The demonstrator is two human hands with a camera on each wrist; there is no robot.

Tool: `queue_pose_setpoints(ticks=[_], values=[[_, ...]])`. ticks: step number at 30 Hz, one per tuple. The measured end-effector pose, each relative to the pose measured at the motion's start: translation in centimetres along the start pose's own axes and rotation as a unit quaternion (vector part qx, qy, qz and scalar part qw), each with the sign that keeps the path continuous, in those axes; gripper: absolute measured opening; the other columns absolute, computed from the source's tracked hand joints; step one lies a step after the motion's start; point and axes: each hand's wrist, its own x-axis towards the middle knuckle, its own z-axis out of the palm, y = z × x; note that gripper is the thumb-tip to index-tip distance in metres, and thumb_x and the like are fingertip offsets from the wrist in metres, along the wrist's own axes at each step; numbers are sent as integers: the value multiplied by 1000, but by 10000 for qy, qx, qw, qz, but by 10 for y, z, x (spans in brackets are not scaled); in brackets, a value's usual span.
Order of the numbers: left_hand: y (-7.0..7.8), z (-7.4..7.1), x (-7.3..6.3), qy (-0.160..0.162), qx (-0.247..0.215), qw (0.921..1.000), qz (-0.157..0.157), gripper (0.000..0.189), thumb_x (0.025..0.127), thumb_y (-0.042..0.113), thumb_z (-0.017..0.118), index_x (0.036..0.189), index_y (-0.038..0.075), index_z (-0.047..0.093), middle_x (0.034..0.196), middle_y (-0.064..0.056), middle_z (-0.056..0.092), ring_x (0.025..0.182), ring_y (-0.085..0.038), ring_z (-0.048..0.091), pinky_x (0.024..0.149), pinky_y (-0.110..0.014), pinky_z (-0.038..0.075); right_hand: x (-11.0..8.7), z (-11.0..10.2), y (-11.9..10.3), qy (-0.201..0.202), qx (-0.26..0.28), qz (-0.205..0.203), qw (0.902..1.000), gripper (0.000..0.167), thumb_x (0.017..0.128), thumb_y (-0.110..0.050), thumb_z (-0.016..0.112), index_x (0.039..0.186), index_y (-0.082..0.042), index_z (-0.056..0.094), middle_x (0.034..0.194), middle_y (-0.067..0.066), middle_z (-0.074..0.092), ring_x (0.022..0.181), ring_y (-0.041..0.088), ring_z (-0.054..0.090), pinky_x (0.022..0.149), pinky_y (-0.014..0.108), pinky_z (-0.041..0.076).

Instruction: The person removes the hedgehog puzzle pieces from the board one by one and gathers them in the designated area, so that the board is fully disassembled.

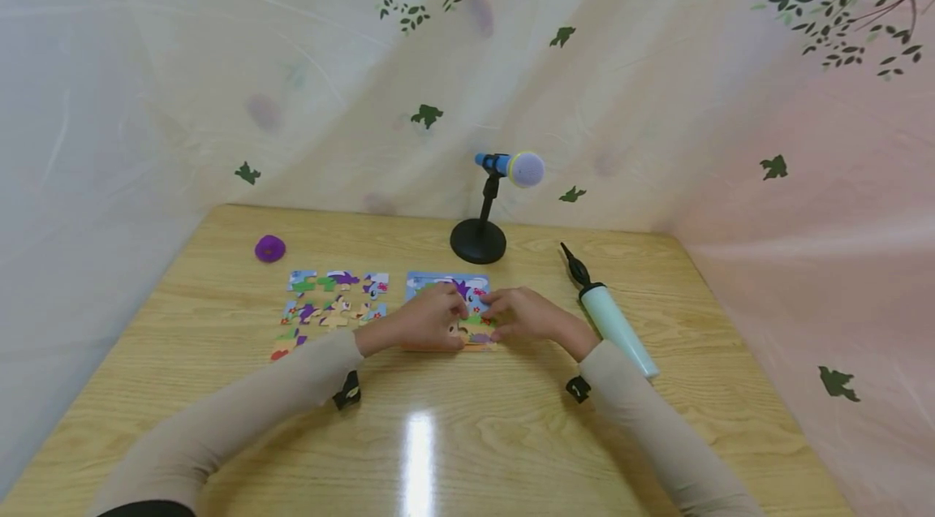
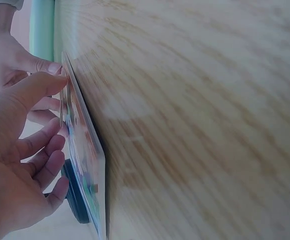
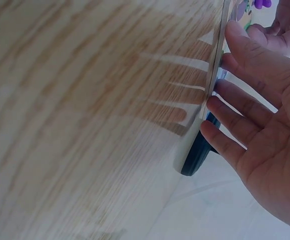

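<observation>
A jigsaw puzzle board with a colourful cartoon picture lies on the table, partly covered by both hands. My left hand is over its middle. In the left wrist view, the left thumb and index finger pinch a thin puzzle piece just above the board, seen edge-on; the other fingers are loosely bent. At the board's right side, my right hand touches the edge with thumb and fingertips, its fingers nearly straight and spread. Loose puzzle pieces lie in rough rows left of the board.
Behind the board stands a toy microphone on a black stand. A pale green balloon pump lies right of my right hand, close to the forearm. A purple round object sits at the back left of the wooden table.
</observation>
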Motion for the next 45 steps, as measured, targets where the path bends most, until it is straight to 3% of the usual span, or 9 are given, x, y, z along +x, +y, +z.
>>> queue_pose_setpoints(ticks=[3,9,15,21,31,36,45], values=[[-2,-1,-3,68,83,9999,-3,37,78,34,83,103,8,73,101,-3,65,98,-20,56,91,-40,48,0,1,0,-12,26,51,10000,38,90,-20,77,123,-3,73,147,20,56,138,40,52,114,54,42],[-5,-9,-13,73,-274,9995,-100,38,78,30,85,104,6,72,100,-6,63,95,-19,53,90,-42,44,1,2,2,-1,27,81,10000,37,90,-21,77,123,-4,73,147,19,56,138,39,52,114,55,41],[-11,-20,-21,74,-464,9988,-160,38,76,29,87,103,7,72,99,-8,63,92,-20,53,82,-31,44,0,0,0,-20,35,145,9999,38,90,-20,77,124,-4,72,147,20,56,139,40,51,115,55,40],[-19,-31,-34,270,-428,9987,1,35,76,26,87,102,7,73,100,-7,64,92,-23,55,79,-29,44,0,0,0,-24,84,249,9997,39,90,-19,77,126,-4,71,148,19,56,140,39,50,116,54,39],[-29,-45,-62,282,-287,9989,-241,33,78,27,87,103,11,72,101,-5,62,95,-22,55,83,-36,48,0,1,3,-10,38,194,9998,39,90,-20,77,126,-4,71,148,18,56,140,39,50,116,54,39],[-36,-49,-79,242,-292,9990,-231,32,79,24,86,104,10,72,99,-5,61,92,-25,54,81,-35,44,1,2,3,-12,54,194,9998,39,90,-20,77,126,-5,72,149,17,55,141,38,49,117,54,39],[-43,-51,-106,288,-78,9994,-185,31,78,25,87,100,10,70,101,-2,61,94,-22,55,82,-35,47,0,2,0,-53,139,276,9995,38,91,-19,77,125,-4,72,149,18,55,141,39,49,117,55,38]])
